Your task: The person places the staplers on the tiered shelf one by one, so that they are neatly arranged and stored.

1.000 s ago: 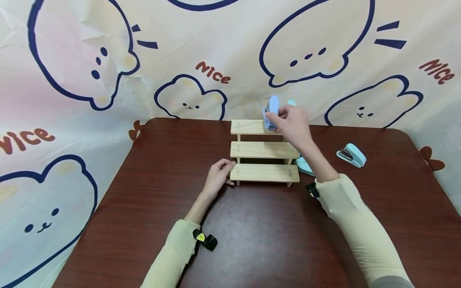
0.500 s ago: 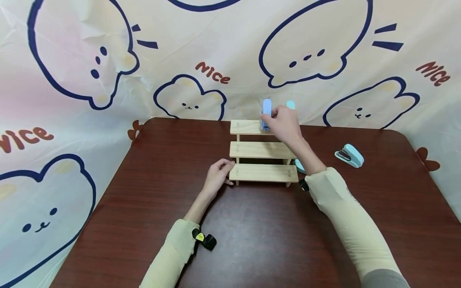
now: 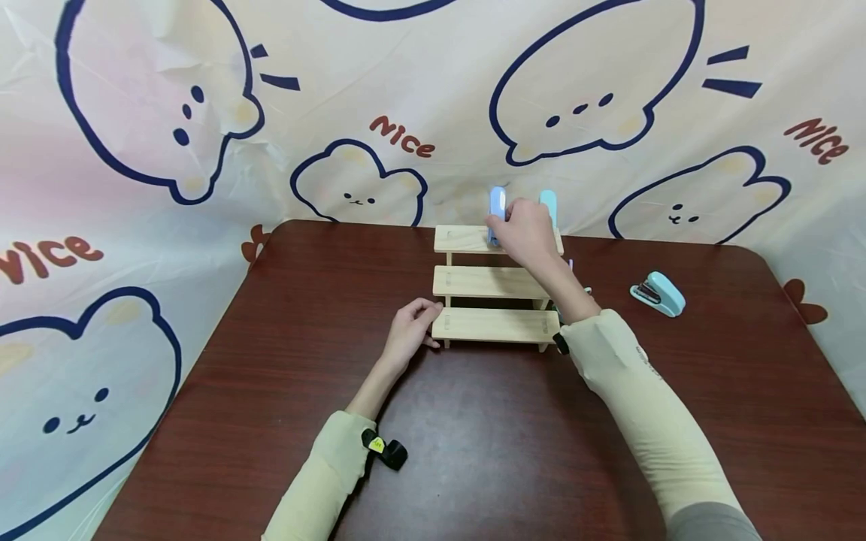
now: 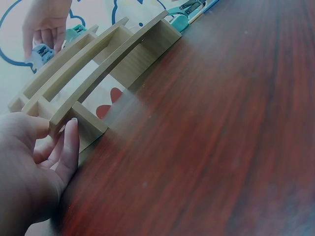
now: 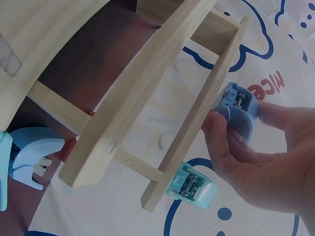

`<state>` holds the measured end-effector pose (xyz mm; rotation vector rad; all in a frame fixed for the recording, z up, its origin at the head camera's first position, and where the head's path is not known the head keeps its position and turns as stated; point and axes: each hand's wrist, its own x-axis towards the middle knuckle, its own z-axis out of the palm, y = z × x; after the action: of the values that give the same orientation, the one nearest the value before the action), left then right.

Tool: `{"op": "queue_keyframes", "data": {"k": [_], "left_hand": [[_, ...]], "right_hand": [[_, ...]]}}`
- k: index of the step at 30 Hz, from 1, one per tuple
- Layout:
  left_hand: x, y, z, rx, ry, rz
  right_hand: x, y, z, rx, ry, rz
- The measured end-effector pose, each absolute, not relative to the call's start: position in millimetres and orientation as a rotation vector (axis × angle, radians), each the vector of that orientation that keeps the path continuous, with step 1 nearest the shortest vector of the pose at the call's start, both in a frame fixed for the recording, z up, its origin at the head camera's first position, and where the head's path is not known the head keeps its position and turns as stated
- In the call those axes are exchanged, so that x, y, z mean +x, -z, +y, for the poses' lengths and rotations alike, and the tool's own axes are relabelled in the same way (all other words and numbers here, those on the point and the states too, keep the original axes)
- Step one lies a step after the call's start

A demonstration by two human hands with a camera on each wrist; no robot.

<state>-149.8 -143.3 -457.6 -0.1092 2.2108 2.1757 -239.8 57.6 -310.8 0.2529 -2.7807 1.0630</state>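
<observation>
A three-tier wooden shelf rack (image 3: pixel 496 324) stands toward the back of the table. My left hand (image 3: pixel 410 330) pinches the left end of its lowest board, thumb above and fingers below in the left wrist view. At the top board, my right hand (image 3: pixel 531 229) holds a periwinkle-blue stapler (image 5: pixel 241 115) between thumb and fingers. That stapler (image 3: pixel 497 210) stands on end at the board, right of its middle. To its right, a teal stapler (image 3: pixel 549 204) also stands upright on the top board, partly behind my right hand.
A light-blue stapler (image 3: pixel 659 293) lies on the table (image 3: pixel 717 361) to the right. Beside the rack's right side, mostly behind my right forearm, are a blue stapler (image 5: pixel 37 147) and a teal item (image 5: pixel 4 169). A patterned cloth (image 3: pixel 460 90) hangs behind the table.
My right hand has moved left and slightly down with the blue stapler, which now looks more upright at the top board. More of the teal stapler shows. My left hand has stayed put.
</observation>
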Motion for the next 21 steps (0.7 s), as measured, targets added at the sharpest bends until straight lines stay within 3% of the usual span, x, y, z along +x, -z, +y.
{"op": "queue_keyframes", "data": {"k": [21], "left_hand": [[-150.0,456.5,-142.2,-0.128,-2.168,2.205]], "right_hand": [[-242.1,313.5,53.2,0.19,-1.028,-2.888]]}}
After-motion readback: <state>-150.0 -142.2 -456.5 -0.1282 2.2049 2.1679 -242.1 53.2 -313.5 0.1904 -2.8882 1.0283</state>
